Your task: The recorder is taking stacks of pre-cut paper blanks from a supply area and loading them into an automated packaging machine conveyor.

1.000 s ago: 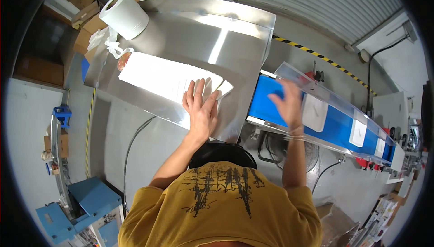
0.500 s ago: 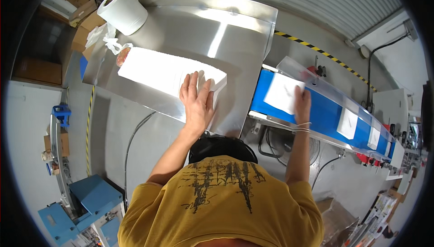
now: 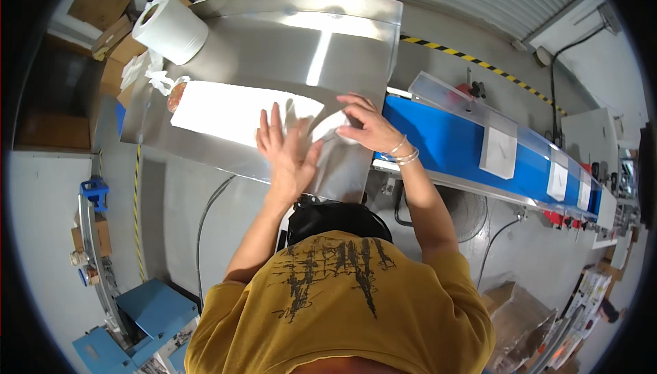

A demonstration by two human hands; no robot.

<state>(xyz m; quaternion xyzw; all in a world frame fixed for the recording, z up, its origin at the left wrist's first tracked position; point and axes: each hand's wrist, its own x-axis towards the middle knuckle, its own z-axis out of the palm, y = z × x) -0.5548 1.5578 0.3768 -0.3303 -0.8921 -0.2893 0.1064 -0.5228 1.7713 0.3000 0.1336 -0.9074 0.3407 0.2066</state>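
Note:
A long row of white, paper-like flat pieces (image 3: pixel 219 112) lies packed together on the steel table (image 3: pixel 260 45). My left hand (image 3: pixel 287 155) rests on the near right part of that row, fingers spread. At the row's right end, a single white piece (image 3: pixel 332 126) leans away from the others. My right hand (image 3: pixel 369 124) has it between thumb and fingers; the exact contact is partly hidden. To the right, a white piece (image 3: pixel 499 151) lies on the blue conveyor belt (image 3: pixel 431 131), with more white pieces (image 3: pixel 557 181) farther along.
A large white roll (image 3: pixel 171 28) stands at the table's far left corner. Beside the row's left end sits a reddish-brown object (image 3: pixel 176 97) with crumpled white plastic (image 3: pixel 161 80). A clear guard (image 3: pixel 472 104) runs along the belt's far side. Cartons (image 3: pixel 123 52) are stacked at left.
My right hand has left the white piece on the belt and come back left to the row's end. That piece has travelled right along the belt. My left hand stays on the row.

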